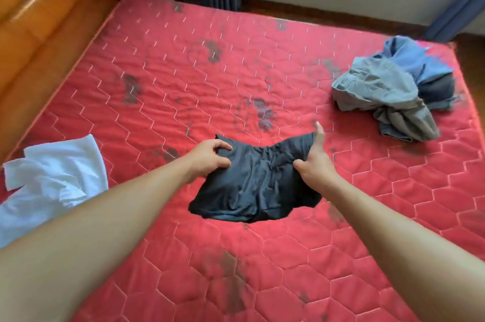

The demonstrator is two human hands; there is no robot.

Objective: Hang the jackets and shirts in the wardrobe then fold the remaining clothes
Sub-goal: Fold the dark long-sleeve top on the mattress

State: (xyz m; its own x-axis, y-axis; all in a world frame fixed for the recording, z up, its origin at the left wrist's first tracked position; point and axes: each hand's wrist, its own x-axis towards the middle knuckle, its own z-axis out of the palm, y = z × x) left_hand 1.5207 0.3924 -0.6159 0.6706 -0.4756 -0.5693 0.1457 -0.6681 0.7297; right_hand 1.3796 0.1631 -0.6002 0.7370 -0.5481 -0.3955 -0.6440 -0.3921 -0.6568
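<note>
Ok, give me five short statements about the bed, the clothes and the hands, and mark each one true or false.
1. Both hands grip the dark garment. True: the left hand and right hand each hold an upper corner.
2. The mattress is blue. False: it is red and quilted.
3. A white garment lies on the bed's left side. True.
4. The grey and blue clothes pile is neatly folded. False: it is crumpled in a heap.
5. The dark garment touches the pile. False: bare mattress separates them.
</note>
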